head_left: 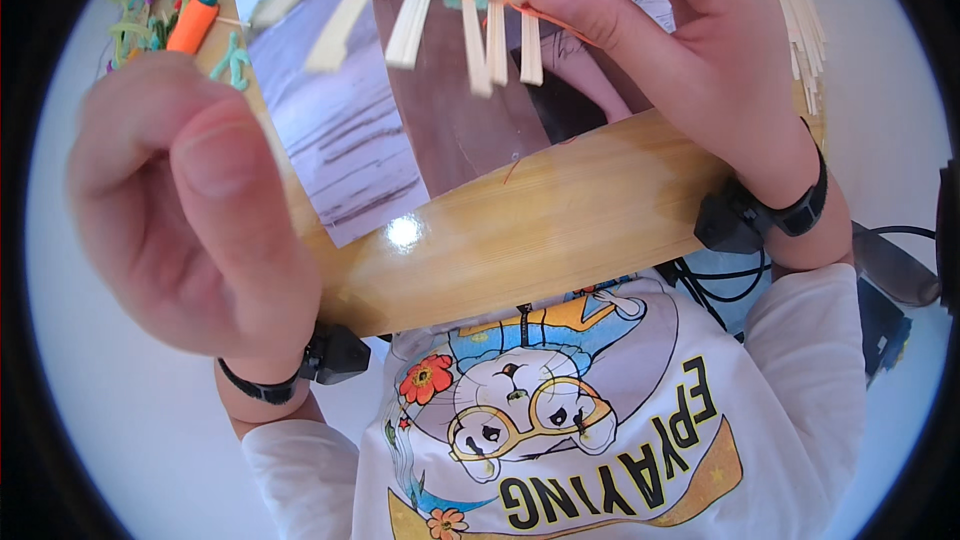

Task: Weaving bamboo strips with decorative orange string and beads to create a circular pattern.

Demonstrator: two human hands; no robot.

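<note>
Over the far edge of the round wooden tabletop [560,220], my right hand [690,50] pinched an orange thread [560,22] at the woven piece of pale flat straw strips with teal yarn [440,0]. Several strips hung loose, so weaving looked partly finished. My left hand [190,210] hovered, fingers curled together, seemingly empty.

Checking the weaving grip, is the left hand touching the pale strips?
No, the left hand is raised apart; only the right hand pinches the pale strips.
</note>
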